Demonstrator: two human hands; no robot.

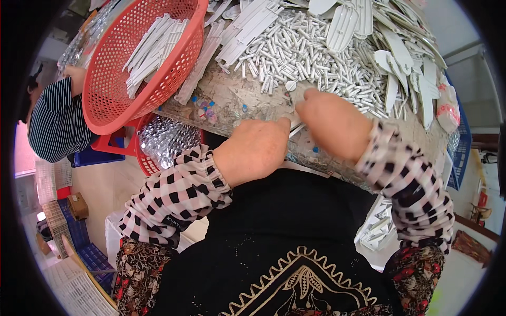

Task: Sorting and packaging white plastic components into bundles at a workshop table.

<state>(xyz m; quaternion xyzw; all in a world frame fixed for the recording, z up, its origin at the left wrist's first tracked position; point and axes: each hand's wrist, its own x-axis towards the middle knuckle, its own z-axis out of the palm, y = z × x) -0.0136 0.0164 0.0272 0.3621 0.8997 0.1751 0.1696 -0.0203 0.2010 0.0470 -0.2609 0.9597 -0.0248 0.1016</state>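
Observation:
My left hand [255,150] is closed in a pinch near the table's front edge. A thin white plastic piece [296,129] sticks out from its fingertips, its other end hidden. To the right, my right hand [334,124] has its fingers curled, slightly blurred by motion. Whatever those fingers hold is hidden from this view. Just beyond both hands spreads a heap of small silvery-white pegs [305,50]. One round-headed white piece [291,86] lies at the near side of that heap.
A red perforated basket [113,113] with white plastic strips stands at left. Under it, a second red basket holds shiny silver pieces [166,142]. White blade-shaped parts [398,50] pile up at right. At far left is another person's striped sleeve [55,124].

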